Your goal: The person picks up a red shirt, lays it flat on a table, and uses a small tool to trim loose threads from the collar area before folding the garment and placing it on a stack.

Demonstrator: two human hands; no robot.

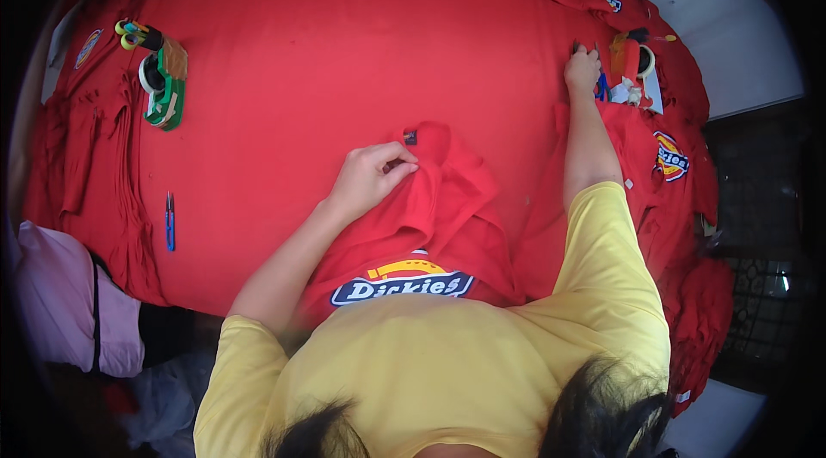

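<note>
My left hand [372,174] is closed in a pinch on a red T-shirt [456,200], beside the small dark label [410,138] at its neckline. The shirt lies gathered in front of me, its large printed logo [402,281] close to my body. My right hand [583,71] reaches out to the far right, fingers curled in; small dark tips show at them, but what they hold is not clear. Blue handles [603,86] lie right against that hand, next to a red-orange tape dispenser [626,58].
A green tape dispenser [169,88] with pens stands at the far left. Blue-handled thread snips [170,221] lie nearer on that side. Red garments are piled along the left and right table edges. A person in pink [77,299] is at the lower left.
</note>
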